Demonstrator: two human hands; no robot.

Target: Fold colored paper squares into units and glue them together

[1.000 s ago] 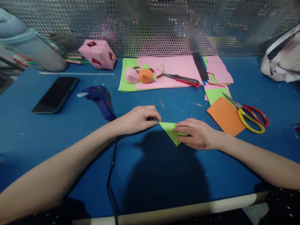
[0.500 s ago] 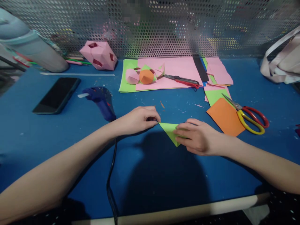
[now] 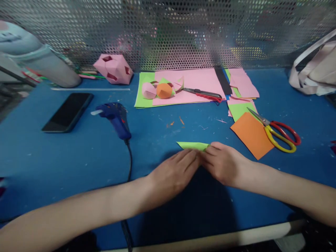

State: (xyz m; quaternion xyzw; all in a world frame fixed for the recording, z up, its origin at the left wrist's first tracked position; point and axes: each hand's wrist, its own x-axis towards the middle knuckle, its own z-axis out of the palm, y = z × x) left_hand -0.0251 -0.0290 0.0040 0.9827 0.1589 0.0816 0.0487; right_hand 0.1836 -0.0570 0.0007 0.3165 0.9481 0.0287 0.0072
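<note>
A piece of green paper (image 3: 193, 145), folded into a triangle, lies on the blue table between my hands; its lower part is covered by my fingers. My left hand (image 3: 177, 171) lies over the paper's near side, fingers stretched out together and pointing right. My right hand (image 3: 223, 162) has its fingers bent around the right end of the paper. The fingertips of both hands meet near the paper's lower edge. To the right, scissors (image 3: 278, 133) with red and yellow handles rest partly on an orange paper square (image 3: 252, 136).
A blue glue gun (image 3: 117, 120) with a black cord and a phone (image 3: 68, 112) lie left. Behind are a pink paper ball (image 3: 114, 69), stacked pink sheets (image 3: 199, 78), curled paper pieces (image 3: 164, 90) and a utility knife (image 3: 203, 93). A tumbler (image 3: 55, 66) stands far left.
My left hand has moved from the paper's left corner down and right to its near side, covering the lower part. My right hand stays at the right end. The view has shifted slightly.
</note>
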